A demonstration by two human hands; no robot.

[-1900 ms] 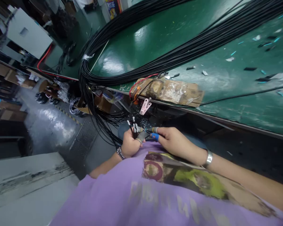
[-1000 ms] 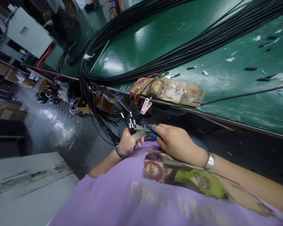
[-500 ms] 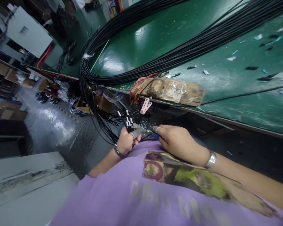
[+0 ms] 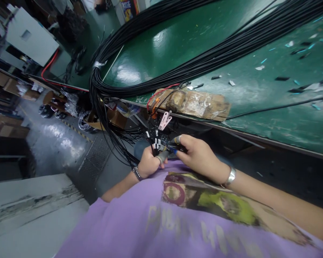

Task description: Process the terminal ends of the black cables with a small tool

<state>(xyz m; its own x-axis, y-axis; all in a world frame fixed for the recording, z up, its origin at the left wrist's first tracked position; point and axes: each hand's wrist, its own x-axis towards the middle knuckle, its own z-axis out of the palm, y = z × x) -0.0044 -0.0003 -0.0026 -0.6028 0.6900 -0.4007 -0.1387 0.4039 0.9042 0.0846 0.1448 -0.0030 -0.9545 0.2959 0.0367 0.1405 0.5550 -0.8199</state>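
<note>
My left hand (image 4: pixel 148 164) is closed in a fist around a bunch of black cable ends (image 4: pixel 154 142) with white tips that stick up above the knuckles. A grey cot covers its thumb. My right hand (image 4: pixel 199 156) is closed in a pinch right beside it, with a finger cot on the forefinger, gripping a small blue-handled tool (image 4: pixel 173 151) at the cable ends. Both hands are held in front of my chest, below the bench edge.
A thick black cable bundle (image 4: pixel 204 61) runs across the green bench (image 4: pixel 258 107) and drops over its edge at the left. A taped cardboard pad (image 4: pixel 199 100), red wires and a pink clip (image 4: pixel 164 120) sit at the bench edge. Boxes and a grey cabinet (image 4: pixel 29 36) stand on the floor at left.
Both hands have risen slightly toward the bench edge. My right hand has moved closer to the cable ends; the white tips stand more upright in the left fist.
</note>
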